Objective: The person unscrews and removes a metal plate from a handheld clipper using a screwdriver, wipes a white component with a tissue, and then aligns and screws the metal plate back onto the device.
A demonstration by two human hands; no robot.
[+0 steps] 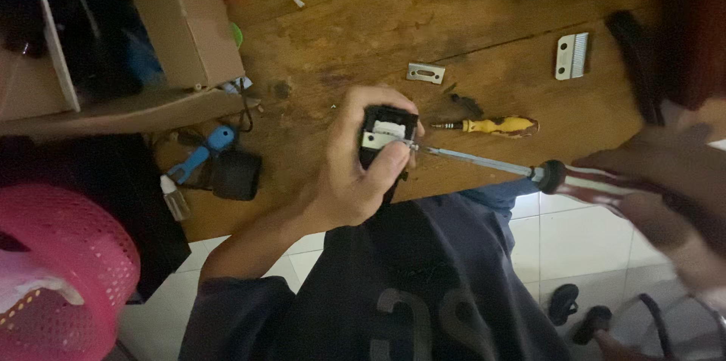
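While gripped, clipper (386, 134) within left fingers (393, 158)

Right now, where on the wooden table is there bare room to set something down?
Bare wood lies across the wooden table between the brown cardboard box and the toothed metal clipper blade, above the small slotted metal plate. It is crowded nearer the edge: left hand gripping the black clipper body, yellow-handled screwdriver, and right hand with the long screwdriver.

Right hand (665, 187) is blurred and cut off at frame edge, w/ grip on the screwdriver (529, 172) handle smeared. Lower body of the black clipper (386, 134) is hidden by left hand (355, 172). Pink basket (60, 270) is cropped at left.
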